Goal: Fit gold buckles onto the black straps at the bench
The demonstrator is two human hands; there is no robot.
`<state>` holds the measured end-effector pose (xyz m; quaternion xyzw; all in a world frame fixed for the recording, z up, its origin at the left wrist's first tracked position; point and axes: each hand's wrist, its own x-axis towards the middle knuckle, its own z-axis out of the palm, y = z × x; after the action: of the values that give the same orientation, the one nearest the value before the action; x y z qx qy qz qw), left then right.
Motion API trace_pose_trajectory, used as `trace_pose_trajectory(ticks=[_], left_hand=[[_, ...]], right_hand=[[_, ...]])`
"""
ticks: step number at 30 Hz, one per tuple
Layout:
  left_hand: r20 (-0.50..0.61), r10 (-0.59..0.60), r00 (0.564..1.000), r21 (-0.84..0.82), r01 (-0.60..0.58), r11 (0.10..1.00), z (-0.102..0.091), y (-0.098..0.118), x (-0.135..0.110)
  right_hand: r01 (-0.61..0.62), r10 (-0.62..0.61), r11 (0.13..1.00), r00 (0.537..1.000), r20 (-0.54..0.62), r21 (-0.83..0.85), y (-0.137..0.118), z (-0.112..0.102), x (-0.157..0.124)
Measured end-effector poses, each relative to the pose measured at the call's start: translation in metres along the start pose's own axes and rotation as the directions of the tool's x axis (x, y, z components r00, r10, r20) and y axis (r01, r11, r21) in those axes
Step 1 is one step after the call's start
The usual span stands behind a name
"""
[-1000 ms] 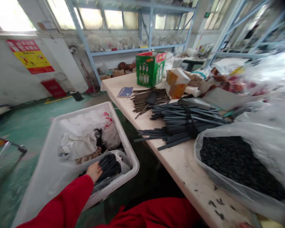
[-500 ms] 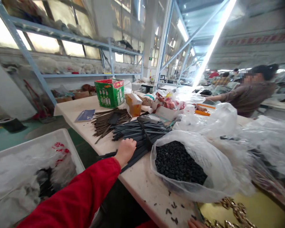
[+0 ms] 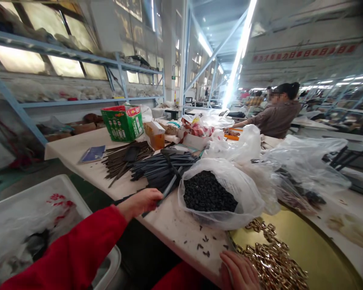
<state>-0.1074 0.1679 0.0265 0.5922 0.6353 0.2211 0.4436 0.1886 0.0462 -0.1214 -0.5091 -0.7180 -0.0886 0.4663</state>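
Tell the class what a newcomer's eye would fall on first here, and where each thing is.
Shiny gold chain links heaped on the tray beside the right hand catch the eye first. Next comes the open plastic bag of black pieces on the table, then the left hand holding a grey strip to the bag's left.

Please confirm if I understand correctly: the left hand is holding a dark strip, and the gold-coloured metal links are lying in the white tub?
One part is wrong: the gold-coloured metal links lie on the gold-coloured tray, not in the white tub, as the head view shows. The left hand is holding a dark strip.
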Motion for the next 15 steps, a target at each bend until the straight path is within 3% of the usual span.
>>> trace_pose_trajectory(ticks=[2,3,4,6,7,9,11,15], left_hand=[[0.128,-0.004,0.992,-0.114,0.019,0.993,0.022,0.0,-0.03],[0.178,0.003,0.984,-0.174,0.029,0.984,0.035,-0.001,-0.044],[0.215,0.021,0.976,-0.264,0.038,0.964,0.048,-0.002,-0.056],[0.219,0.057,0.974,-0.446,0.048,0.894,0.074,-0.003,-0.076],[0.199,0.064,0.978,-0.514,0.049,0.856,0.085,-0.004,-0.083],[0.163,0.06,0.985,-0.589,0.049,0.807,0.101,-0.004,-0.093],[0.191,0.052,0.98,-0.637,0.083,0.766,0.11,-0.005,-0.096],[0.278,0.039,0.96,-0.728,0.184,0.66,0.113,-0.01,-0.089]], right_hand=[[-0.213,0.205,0.963,0.976,0.067,0.165,-0.024,-0.004,0.007],[-0.321,0.283,0.909,0.943,0.174,0.266,-0.038,-0.007,0.013],[-0.433,0.322,0.827,0.888,0.329,0.358,-0.052,-0.01,0.018],[-0.609,0.246,0.636,0.742,0.623,0.474,-0.077,-0.015,0.03],[-0.67,0.235,0.565,0.69,0.685,0.481,-0.086,-0.017,0.035],[-0.754,0.236,0.462,0.612,0.755,0.467,-0.097,-0.022,0.04],[-0.798,0.264,0.401,0.57,0.778,0.449,-0.099,-0.027,0.042],[-0.832,0.253,0.382,0.514,0.82,0.403,-0.091,-0.039,0.033]])
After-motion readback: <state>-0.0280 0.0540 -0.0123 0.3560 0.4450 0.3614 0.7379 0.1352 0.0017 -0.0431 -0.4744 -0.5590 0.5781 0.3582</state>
